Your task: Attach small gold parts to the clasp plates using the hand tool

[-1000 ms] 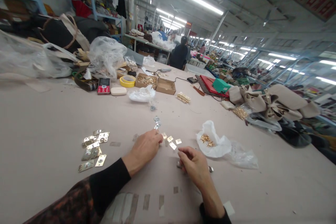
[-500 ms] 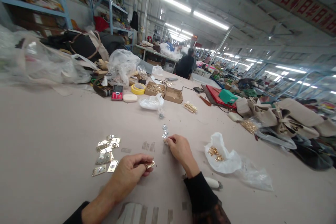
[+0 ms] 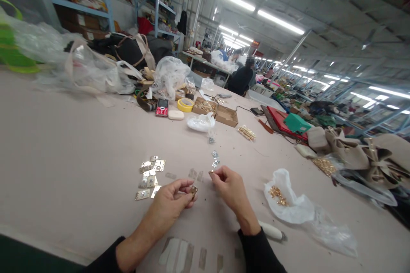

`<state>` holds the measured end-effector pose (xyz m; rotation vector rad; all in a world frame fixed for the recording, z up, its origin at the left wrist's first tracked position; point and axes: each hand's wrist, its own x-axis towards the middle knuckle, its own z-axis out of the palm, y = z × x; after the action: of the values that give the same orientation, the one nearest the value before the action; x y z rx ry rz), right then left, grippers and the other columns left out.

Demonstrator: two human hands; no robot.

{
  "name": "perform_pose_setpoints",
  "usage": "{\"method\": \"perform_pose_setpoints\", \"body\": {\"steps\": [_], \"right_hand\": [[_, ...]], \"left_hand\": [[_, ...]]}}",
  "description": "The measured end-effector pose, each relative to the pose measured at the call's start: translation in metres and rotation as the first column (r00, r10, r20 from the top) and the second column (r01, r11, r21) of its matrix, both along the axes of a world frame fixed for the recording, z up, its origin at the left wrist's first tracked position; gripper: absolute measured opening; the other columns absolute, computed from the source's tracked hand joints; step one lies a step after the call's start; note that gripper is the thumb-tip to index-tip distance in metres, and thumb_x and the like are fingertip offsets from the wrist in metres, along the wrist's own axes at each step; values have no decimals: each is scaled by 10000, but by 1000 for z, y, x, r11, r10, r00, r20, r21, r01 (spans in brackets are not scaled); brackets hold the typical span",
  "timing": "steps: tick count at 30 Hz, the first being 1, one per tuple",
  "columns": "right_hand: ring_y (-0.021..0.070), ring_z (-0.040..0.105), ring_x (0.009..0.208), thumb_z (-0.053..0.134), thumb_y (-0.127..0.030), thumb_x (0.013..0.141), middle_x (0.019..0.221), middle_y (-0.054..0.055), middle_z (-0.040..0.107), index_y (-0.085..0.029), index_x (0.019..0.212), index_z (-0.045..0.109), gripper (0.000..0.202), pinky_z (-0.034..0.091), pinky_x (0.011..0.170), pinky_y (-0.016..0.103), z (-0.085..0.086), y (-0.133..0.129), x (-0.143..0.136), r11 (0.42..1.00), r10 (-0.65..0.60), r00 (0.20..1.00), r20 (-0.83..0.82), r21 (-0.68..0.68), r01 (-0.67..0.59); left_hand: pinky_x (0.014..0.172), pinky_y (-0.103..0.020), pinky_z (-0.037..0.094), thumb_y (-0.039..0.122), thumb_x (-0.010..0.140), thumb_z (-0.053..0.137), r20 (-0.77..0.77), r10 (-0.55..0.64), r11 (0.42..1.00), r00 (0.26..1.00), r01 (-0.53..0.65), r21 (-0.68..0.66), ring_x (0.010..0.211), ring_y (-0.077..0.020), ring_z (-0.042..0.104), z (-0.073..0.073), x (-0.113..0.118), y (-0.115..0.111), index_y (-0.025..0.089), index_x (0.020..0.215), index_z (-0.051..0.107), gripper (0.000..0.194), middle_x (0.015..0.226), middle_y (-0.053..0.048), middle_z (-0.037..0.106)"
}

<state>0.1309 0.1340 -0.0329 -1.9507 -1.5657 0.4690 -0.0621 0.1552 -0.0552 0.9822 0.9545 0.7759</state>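
Observation:
My left hand (image 3: 173, 202) is closed on a small gold metal plate (image 3: 194, 192), which it holds up on edge between thumb and fingers. To its right, my right hand (image 3: 231, 190) pinches a tiny metal piece (image 3: 210, 172), too small to identify. Just beyond those fingertips lie several round silver discs (image 3: 215, 158) in a short row. Several gold metal plates with round centres (image 3: 147, 181) are laid out left of my left hand. A white plastic bag (image 3: 288, 211) holding small gold fittings (image 3: 278, 195) sits open to the right.
A white-handled tool (image 3: 272, 230) lies beside my right forearm. Farther back are a red phone (image 3: 162, 108), yellow tape (image 3: 185, 104), cardboard boxes (image 3: 226, 115) and a small plastic bag (image 3: 201, 123). Beige bags (image 3: 349, 153) crowd the right edge. A person (image 3: 241, 79) is beyond the table.
My right hand has drawn back from the silver discs toward my left hand, still pinching. The plate in my left hand has been tilted up. The view has swung left.

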Motion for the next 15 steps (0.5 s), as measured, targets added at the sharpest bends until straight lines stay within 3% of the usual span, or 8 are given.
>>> {"method": "perform_pose_setpoints", "body": {"steps": [4,9,15], "right_hand": [[133,602,638,586,-369,919,707,2,686,-184,803,675,235,455,610,230,8,-33,-16,992,114,958,-264,87,-94],[109,594,691,564,-227,934,782,-8,689,-203,845,679,147,441,667,218,3,-56,-37,942,253,960,-124,258,-215],[108,599,702,549,-212,942,801,-9,686,-203,859,667,145,434,679,222,-5,-63,-40,950,235,962,-141,242,-197]], "left_hand": [[820,-330,588,414,668,796,26,15,1000,1000,-16,24,838,-194,714,4,3,-6,144,1011,709,445,902,-59,728],[819,-281,561,387,759,710,44,-45,995,998,41,88,861,-186,716,4,8,-22,166,962,675,303,909,-49,751],[874,-281,560,361,827,649,58,-61,986,996,51,162,919,-188,723,2,8,-33,178,972,655,234,969,-43,749]]}}
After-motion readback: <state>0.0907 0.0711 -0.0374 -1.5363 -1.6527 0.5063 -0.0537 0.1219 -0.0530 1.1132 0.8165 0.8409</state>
